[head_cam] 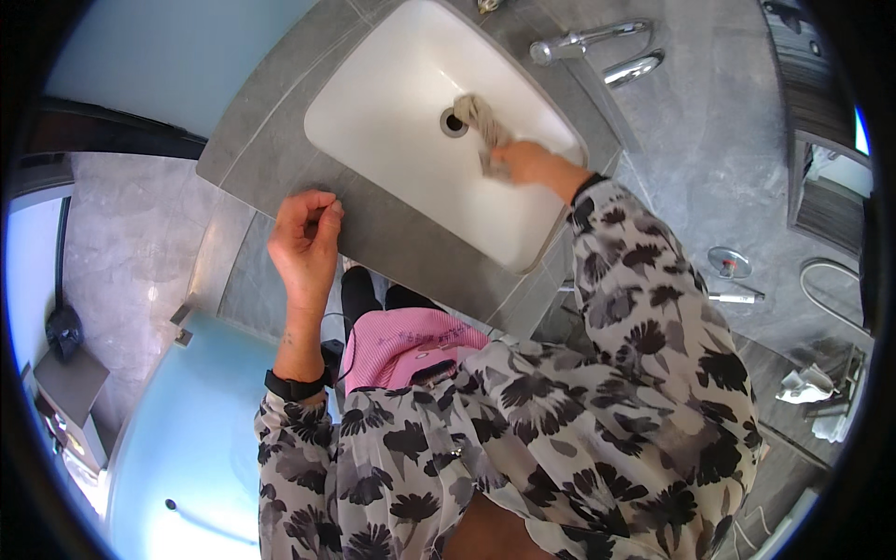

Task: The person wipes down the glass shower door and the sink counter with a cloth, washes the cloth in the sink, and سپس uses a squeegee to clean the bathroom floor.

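Note:
Inside the white washbasin (pixel 392 126), my right hand (pixel 528 162) grips a damp-looking beige cloth (pixel 486 122). The cloth is bunched and twisted, and its far end lies against the basin surface beside the round drain hole (pixel 454 122). My right fingers are slightly blurred. My left hand (pixel 308 234) is at the front edge of the grey stone-look countertop (pixel 399 217), palm up. Its fingers are curled in with the thumb against them, and no object shows in them.
A chrome faucet (pixel 591 42) stands behind the basin. To the right are a wall-mounted niche shelf (pixel 829 189), a clear round fixture (pixel 729 262) and a flexible hose (pixel 829 269). A frosted glass panel (pixel 189 434) rises at lower left. A pink striped apron (pixel 399 343) hangs at my waist.

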